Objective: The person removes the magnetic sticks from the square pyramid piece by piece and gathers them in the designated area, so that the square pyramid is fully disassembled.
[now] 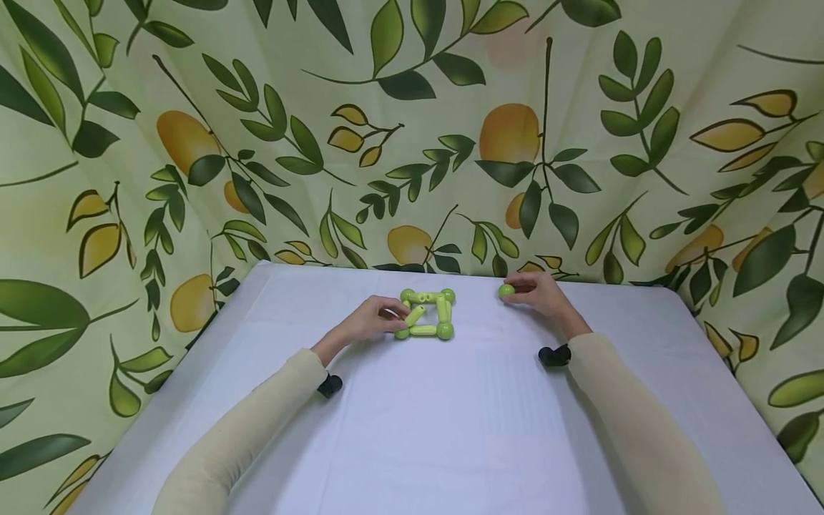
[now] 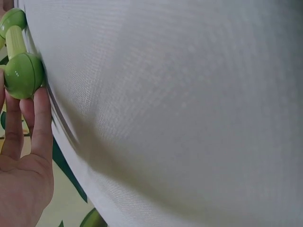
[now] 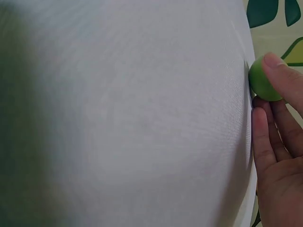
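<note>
A four-sided frame of green toy building balls and lighter green rods lies toward the far side of the table. My left hand holds it at the near left corner ball, fingers and thumb around that ball. From that corner a slanted rod points up and right, its far end free. Fingers hide part of the frame's left side. To the right, apart from the frame, my right hand pinches a single green ball between thumb and fingers, close over the cloth.
A white cloth covers the table. Its far edge lies just beyond both hands, where a leaf-and-fruit patterned curtain hangs. Black wrist cameras sit under the left sleeve and beside the right sleeve.
</note>
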`<move>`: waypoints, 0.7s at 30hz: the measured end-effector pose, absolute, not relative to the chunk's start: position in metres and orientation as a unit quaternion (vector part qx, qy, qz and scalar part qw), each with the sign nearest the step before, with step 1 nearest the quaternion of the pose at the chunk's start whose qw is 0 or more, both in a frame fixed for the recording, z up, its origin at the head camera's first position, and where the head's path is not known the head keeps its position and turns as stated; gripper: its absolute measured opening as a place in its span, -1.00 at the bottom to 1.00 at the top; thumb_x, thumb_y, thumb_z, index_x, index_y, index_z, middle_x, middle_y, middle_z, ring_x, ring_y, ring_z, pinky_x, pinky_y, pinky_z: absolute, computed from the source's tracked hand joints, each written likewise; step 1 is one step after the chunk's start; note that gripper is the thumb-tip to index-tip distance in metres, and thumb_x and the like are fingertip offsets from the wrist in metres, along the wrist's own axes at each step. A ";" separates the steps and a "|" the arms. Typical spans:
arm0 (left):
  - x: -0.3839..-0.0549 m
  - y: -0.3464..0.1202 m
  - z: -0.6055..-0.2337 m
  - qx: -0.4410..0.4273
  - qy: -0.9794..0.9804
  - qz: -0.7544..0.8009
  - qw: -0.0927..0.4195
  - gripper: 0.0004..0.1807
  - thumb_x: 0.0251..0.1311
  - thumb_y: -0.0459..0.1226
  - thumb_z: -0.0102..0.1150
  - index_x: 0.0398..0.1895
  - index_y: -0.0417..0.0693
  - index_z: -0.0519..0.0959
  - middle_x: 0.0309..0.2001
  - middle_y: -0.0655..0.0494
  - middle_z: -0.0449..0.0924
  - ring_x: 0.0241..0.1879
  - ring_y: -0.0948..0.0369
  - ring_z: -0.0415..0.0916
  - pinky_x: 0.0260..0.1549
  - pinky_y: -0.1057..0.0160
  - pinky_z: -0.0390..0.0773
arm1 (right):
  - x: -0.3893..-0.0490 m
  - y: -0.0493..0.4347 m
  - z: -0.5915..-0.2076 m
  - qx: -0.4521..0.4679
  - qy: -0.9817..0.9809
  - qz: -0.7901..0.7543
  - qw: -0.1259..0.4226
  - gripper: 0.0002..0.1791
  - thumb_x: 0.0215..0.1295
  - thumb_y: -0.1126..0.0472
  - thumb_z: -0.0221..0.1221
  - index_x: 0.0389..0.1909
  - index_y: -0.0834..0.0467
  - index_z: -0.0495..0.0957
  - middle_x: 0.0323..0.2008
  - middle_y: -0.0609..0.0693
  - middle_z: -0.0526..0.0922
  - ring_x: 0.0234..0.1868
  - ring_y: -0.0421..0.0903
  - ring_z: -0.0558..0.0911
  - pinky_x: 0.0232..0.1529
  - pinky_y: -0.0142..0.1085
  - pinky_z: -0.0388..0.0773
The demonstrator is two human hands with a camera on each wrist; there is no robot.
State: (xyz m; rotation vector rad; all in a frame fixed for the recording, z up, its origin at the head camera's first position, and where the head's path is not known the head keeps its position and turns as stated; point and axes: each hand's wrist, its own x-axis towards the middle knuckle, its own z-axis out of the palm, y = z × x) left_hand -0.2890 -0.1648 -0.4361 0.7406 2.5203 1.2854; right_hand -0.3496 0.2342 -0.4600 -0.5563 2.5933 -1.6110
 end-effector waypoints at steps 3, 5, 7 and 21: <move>-0.289 -0.165 -0.436 0.252 0.857 0.436 0.108 -0.75 0.27 -0.41 0.37 0.00 -0.27 0.69 -0.07 0.01 0.69 -0.05 0.14 0.58 0.04 0.19 0.55 | -0.349 0.235 -0.459 -0.177 0.837 -0.517 0.023 -0.46 0.17 0.37 0.46 0.16 0.45 0.56 0.07 0.33 0.63 0.09 0.23 0.60 -0.05 -0.49 0.50; -0.289 -0.165 -0.436 0.253 0.857 0.436 0.108 -0.75 0.27 -0.41 0.36 0.00 -0.27 0.68 -0.07 0.01 0.68 -0.05 0.13 0.58 0.04 0.19 0.55 | -0.349 0.235 -0.458 -0.173 0.836 -0.519 0.029 -0.45 0.17 0.37 0.46 0.17 0.45 0.56 0.08 0.34 0.62 0.10 0.24 0.59 -0.04 -0.48 0.50; -0.289 -0.165 -0.436 0.254 0.857 0.436 0.109 -0.75 0.27 -0.42 0.36 0.01 -0.27 0.68 -0.06 0.00 0.68 -0.05 0.13 0.58 0.04 0.19 0.55 | -0.349 0.236 -0.458 -0.171 0.834 -0.523 0.037 -0.43 0.18 0.36 0.46 0.19 0.45 0.54 0.10 0.34 0.61 0.12 0.24 0.58 -0.02 -0.46 0.51; -0.287 -0.164 -0.434 0.248 0.857 0.436 0.112 -0.74 0.27 -0.42 0.36 0.01 -0.26 0.68 -0.06 0.00 0.68 -0.05 0.14 0.58 0.03 0.20 0.55 | -0.346 0.243 -0.456 -0.154 0.845 -0.511 0.043 -0.35 0.17 0.24 0.49 0.24 0.39 0.52 0.14 0.27 0.60 0.13 0.15 0.58 0.02 -0.39 0.53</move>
